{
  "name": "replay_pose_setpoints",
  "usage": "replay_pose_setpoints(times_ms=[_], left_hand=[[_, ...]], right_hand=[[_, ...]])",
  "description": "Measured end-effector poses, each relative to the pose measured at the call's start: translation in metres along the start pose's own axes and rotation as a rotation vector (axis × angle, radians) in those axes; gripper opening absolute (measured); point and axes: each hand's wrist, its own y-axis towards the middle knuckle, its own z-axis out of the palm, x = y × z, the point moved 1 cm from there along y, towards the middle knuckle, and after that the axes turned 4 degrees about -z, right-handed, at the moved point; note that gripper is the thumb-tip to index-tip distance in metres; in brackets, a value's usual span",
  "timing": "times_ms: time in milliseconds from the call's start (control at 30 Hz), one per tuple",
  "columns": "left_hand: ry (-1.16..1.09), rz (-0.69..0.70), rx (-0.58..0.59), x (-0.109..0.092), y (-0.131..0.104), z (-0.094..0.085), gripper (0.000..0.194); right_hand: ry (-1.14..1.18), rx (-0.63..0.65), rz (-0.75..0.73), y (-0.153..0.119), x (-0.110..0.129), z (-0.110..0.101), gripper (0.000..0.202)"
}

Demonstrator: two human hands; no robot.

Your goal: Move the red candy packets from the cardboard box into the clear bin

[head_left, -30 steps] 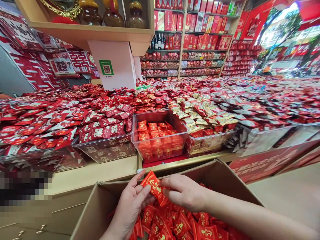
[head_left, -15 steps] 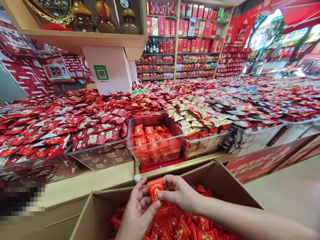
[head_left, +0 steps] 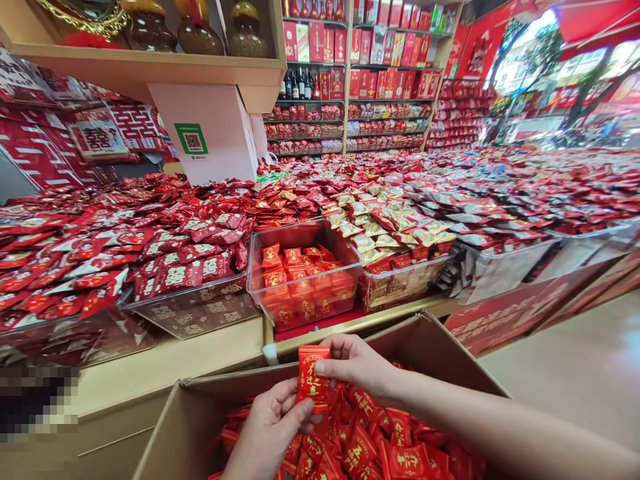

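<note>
Upright between my hands is a small red candy packet [head_left: 311, 379] with gold lettering. My right hand [head_left: 357, 365] pinches its upper right side, thumb on the front. My left hand [head_left: 267, 423] grips the lower left edge, its thumb near the bottom and its fingers partly hidden behind. Both hands are above an open cardboard box [head_left: 159, 430] that holds many loose red packets [head_left: 361, 450] of the same look. Just beyond the box stands a clear plastic bin [head_left: 254, 267], where similar red packets [head_left: 300, 273] stand in rows.
Left of that bin is one with dark red packets [head_left: 185, 273]; to its right, one with cream and gold packets [head_left: 390, 230]. More heaped bins [head_left: 500, 260] line the counter. Behind rise a white box with a QR code [head_left: 190, 140] and shelves of red boxes [head_left: 385, 47].
The packet now stands straighter and shows more of its front. My left hand has shifted down and left, gripping its lower edge. The camera view has moved slightly.
</note>
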Motion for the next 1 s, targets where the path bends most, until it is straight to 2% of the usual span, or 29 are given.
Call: replay_pose_setpoints(times_ms=[267, 367, 433, 533, 600, 667, 733, 833, 1000], left_hand=[[0.044, 0.072, 0.050, -0.005, -0.006, 0.002, 0.030], [0.006, 0.089, 0.021, -0.006, -0.007, -0.001, 0.028], [-0.038, 0.094, -0.016, -0.007, -0.007, -0.003, 0.026], [-0.052, 0.116, -0.046, -0.006, -0.009, -0.005, 0.024], [-0.016, 0.136, -0.040, -0.004, -0.009, -0.005, 0.022], [0.024, 0.151, -0.041, -0.001, -0.009, -0.004, 0.023], [0.060, 0.157, -0.056, 0.001, -0.008, -0.005, 0.024], [0.123, 0.141, -0.059, 0.003, -0.006, -0.008, 0.022], [0.158, 0.142, -0.074, 0.002, -0.003, -0.013, 0.018]], right_hand=[[-0.185, 0.037, -0.054, -0.003, 0.006, -0.003, 0.034], [-0.277, 0.054, -0.085, -0.006, 0.016, 0.001, 0.030], [-0.435, 0.024, -0.209, -0.006, 0.037, 0.004, 0.027], [-0.715, -0.115, -0.533, 0.001, 0.086, 0.009, 0.022], [-0.850, -0.199, -0.705, 0.015, 0.118, 0.012, 0.020], [-0.988, -0.223, -0.786, 0.035, 0.139, 0.015, 0.016], [-1.143, -0.174, -0.767, 0.057, 0.148, 0.017, 0.013], [-1.299, -0.040, -0.641, 0.083, 0.144, 0.022, 0.015], [-1.301, 0.207, -0.448, 0.104, 0.133, 0.025, 0.017]])
